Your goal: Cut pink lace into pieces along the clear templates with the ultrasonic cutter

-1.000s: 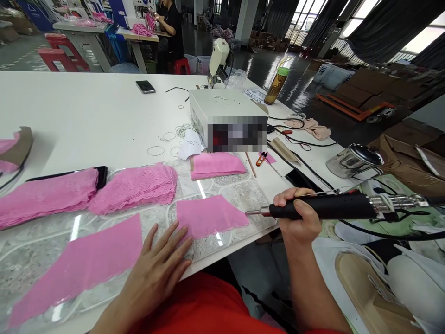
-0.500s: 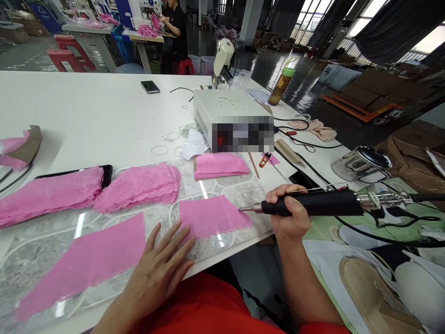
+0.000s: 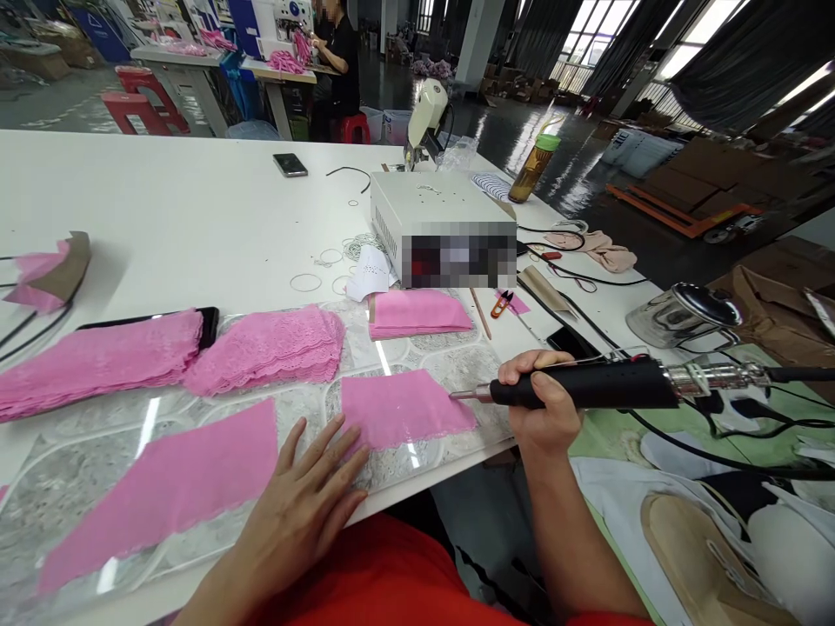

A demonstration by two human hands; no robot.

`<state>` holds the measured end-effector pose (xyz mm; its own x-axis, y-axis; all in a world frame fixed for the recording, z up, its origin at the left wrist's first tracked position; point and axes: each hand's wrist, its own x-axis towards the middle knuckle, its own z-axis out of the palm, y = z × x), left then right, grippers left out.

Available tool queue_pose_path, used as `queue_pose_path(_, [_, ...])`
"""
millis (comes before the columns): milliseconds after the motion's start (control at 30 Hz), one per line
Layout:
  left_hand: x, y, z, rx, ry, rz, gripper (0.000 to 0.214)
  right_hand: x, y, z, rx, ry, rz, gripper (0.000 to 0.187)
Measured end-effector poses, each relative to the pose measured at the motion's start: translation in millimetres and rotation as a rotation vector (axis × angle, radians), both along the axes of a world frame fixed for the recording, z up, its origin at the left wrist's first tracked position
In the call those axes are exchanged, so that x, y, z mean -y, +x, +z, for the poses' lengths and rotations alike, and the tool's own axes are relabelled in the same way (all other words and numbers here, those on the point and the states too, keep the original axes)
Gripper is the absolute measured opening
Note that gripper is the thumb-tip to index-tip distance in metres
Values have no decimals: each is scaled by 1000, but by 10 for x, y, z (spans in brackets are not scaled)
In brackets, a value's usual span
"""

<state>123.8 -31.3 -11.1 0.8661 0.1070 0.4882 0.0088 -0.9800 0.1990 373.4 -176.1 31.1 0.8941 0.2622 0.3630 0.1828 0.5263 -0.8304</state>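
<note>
My right hand (image 3: 544, 404) is wrapped round a black corded hand tool (image 3: 600, 384) with a thin metal tip. The tip points left and meets the right slanted edge of a small pink fabric piece (image 3: 397, 407). My left hand (image 3: 313, 491) lies flat with fingers spread, its fingertips on that piece's lower left corner; it grips nothing. To its left, a larger pink fabric piece (image 3: 170, 491) is spread on the clear, grey-patterned mat (image 3: 300, 404). Behind the small piece lies a folded pink stack with a brown layer (image 3: 421, 313).
Pink lace stacks (image 3: 270, 348) lie at the back left of the mat. A pale equipment box (image 3: 444, 196) stands behind, cables running right. Orange thread snips (image 3: 502, 304), a steel-lidded glass mug (image 3: 682, 313) and a bottle (image 3: 535, 169) are on the right. A person (image 3: 336, 69) sits at a far machine.
The whole view has shifted slightly, so things sit a little further right. Both hands, the tool tip and the small pink piece keep nearly the same positions relative to each other.
</note>
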Motion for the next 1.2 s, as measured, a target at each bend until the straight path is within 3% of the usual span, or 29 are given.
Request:
queue_pose_path(500, [25, -72, 8, 1, 20, 34, 33, -236, -22, -13, 11, 27, 17, 12])
queue_pose_path(1200, [25, -106, 8, -8, 27, 53, 28, -265, -29, -34, 23, 14, 44, 10])
